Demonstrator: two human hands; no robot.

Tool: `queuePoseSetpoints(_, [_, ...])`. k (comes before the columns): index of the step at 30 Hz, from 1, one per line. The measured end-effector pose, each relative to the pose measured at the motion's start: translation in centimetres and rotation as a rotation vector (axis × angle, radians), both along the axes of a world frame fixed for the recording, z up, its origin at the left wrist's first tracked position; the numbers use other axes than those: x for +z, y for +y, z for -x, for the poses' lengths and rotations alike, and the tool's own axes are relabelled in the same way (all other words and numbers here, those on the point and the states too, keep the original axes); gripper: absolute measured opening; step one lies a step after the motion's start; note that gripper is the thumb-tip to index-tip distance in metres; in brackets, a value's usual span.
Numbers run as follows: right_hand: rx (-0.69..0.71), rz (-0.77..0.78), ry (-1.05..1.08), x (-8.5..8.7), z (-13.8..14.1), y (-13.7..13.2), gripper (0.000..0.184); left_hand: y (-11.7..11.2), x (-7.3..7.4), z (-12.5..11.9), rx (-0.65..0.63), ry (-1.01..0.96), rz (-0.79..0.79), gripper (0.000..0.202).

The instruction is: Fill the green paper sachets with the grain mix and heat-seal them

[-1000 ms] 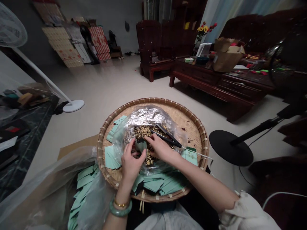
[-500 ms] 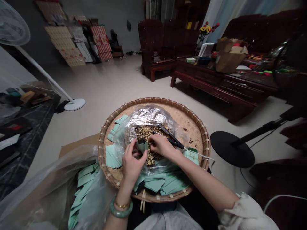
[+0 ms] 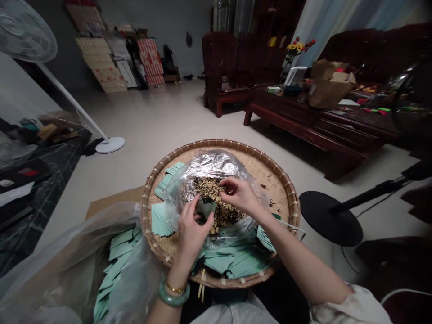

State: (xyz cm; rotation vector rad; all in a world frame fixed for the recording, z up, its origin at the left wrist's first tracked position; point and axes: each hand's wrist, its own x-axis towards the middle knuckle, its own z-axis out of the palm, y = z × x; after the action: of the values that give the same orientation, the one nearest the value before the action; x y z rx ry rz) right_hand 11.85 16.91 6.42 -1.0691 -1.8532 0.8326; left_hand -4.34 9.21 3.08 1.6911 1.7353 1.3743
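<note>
My left hand (image 3: 194,229) is curled round a small pale green packet (image 3: 206,208), its dark mouth facing up. My right hand (image 3: 238,195) is just to the right of it, fingers pinched over a loose mix of pale and dark bits (image 3: 218,218); what they hold, if anything, is too small to make out. The mix lies in a clear plastic bag (image 3: 216,161), spread open on a round woven bamboo tray (image 3: 270,168). Flat green packets (image 3: 232,261) lie along the tray's near side, and more packets (image 3: 161,219) at its left.
A plastic sack (image 3: 135,270) with more green packets stands at the lower left. A white fan base (image 3: 110,145) is on the floor beyond. To the right are a black stand base (image 3: 330,218) and a dark wooden table (image 3: 303,117). A white cord (image 3: 292,226) crosses the tray's right rim.
My right hand has moved up and away from the packet, over the mix. The black tool seen by that hand earlier no longer shows. The left hand still holds the packet.
</note>
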Motion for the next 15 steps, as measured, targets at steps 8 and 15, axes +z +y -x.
queuePoseSetpoints(8, [0.073, -0.367, -0.358, 3.0, 0.0, -0.8, 0.027, 1.4, 0.3, -1.0, -0.05, 0.132, -0.055, 0.052])
queuePoseSetpoints(15, [0.187, -0.329, -0.422, 2.6, -0.8, -0.5, 0.034, 2.0, -0.2, -1.2, -0.067, 0.184, -0.063, 0.053])
